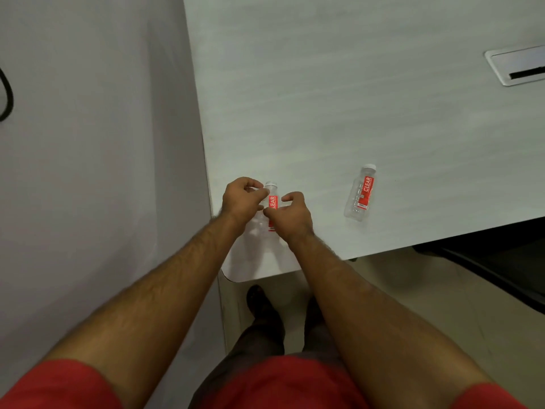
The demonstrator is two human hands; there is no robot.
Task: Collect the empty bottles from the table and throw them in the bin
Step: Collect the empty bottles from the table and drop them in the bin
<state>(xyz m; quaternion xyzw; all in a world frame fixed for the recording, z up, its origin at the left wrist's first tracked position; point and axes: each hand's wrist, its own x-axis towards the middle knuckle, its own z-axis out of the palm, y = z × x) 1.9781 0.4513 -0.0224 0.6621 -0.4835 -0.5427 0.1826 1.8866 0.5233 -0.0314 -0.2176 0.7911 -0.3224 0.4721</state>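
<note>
A clear empty bottle (272,202) with a red label and white cap lies on the white table (324,98) near its front left corner. My left hand (240,200) curls around the bottle's neck end from the left. My right hand (295,215) closes on its labelled middle from the right, thumb and forefinger on either side of the label. Both hands hide much of the bottle's body. A second identical bottle (360,192) lies untouched on the table to the right, cap pointing away from me.
A pale wall (88,143) runs along the table's left edge, with a black cable (7,95) at far left. A cable port (519,67) is set into the table at the right. A dark chair (501,267) stands below the front edge. No bin is in view.
</note>
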